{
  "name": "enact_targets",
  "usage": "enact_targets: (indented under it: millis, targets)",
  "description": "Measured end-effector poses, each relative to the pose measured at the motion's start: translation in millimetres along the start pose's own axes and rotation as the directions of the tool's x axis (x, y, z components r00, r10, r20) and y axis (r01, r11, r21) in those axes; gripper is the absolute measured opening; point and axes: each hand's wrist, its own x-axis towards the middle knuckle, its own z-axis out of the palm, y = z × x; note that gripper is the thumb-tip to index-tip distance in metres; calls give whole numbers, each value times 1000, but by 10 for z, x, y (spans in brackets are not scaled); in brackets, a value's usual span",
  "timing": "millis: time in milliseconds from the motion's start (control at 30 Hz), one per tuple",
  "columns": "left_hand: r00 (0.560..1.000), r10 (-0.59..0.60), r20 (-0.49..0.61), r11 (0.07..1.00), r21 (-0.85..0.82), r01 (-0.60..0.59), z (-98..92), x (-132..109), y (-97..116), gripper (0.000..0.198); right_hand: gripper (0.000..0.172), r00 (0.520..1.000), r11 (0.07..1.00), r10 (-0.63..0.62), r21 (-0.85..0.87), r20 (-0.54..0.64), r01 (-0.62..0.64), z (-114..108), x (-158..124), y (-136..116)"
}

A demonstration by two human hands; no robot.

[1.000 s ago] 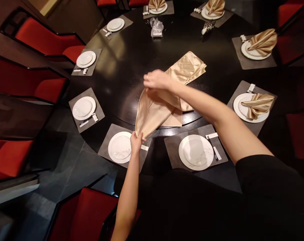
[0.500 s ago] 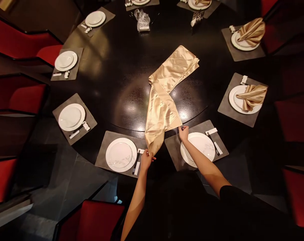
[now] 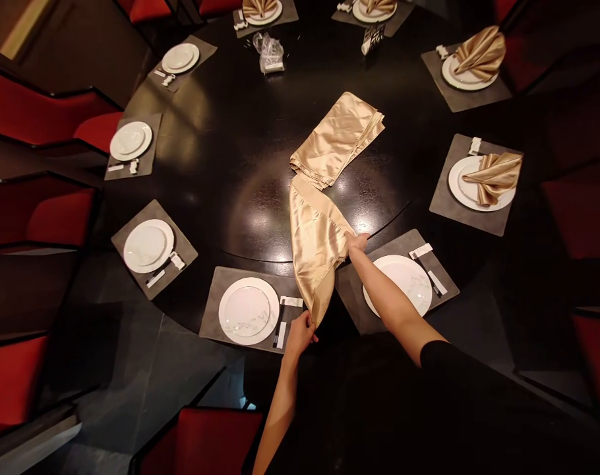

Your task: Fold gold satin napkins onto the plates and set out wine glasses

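Head view: I judged the gold cloth slippery, corners best; left hand pinched one, right hand grip was unclear.

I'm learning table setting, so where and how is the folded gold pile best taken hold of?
Probably pinch the pile at its right corner, coming from the right: loose layered edges show there, while its near end lies right by another gold cloth.
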Motion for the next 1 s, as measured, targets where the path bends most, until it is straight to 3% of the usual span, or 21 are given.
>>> enact_targets:
  millis: [167,267,400,467,533,600,667,733,800,867,933,1000]
  targets:
    - [998,-12,68,1000,-7,13,182,-22,98,29,24,961,966,252,-30,-113,-257,-44,-55,1]
    - [994,5,105,1000,12,-6,271,-41,141,29,19,955,960,275,-24,-112,-279,-28,-36,-19]
    - [987,53,152,992,102,-69,346,-101,193,23,26,963,971,240,7,-121,-241,-13,25,-106]
    - [986,90,140,971,209,-119,328,-137,230,19,27,986,991,134,16,-97,-133,-93,41,-175]
    - [982,163,101,924,333,-187,237,-159,318,13,27,997,997,-80,14,-15,80,-271,13,-268]
    - [952,304,37,869,397,-293,47,-155,503,17,29,934,939,-342,-6,97,345,-544,-84,-399]
    - [862,503,-56,801,404,-441,-244,-125,808,33,32,812,824,-546,-44,208,565,-879,-258,-577]
    - [695,699,-167,682,450,-577,-600,-83,1217,50,36,654,673,-683,-68,327,737,-1234,-503,-790]
    - [532,825,-190,541,536,-648,-945,-46,1682,68,39,491,515,-755,-70,435,854,-1574,-801,-1007]
    - [438,894,-91,404,584,-704,-1199,-14,2139,77,40,380,375,-789,-112,483,920,-1877,-1131,-1203]
    - [391,914,105,267,570,-777,-1321,29,2519,72,42,338,275,-807,-198,484,941,-2136,-1456,-1372]
    - [366,877,311,173,506,-845,-1325,100,2771,59,46,319,224,-804,-241,501,944,-2352,-1725,-1517]
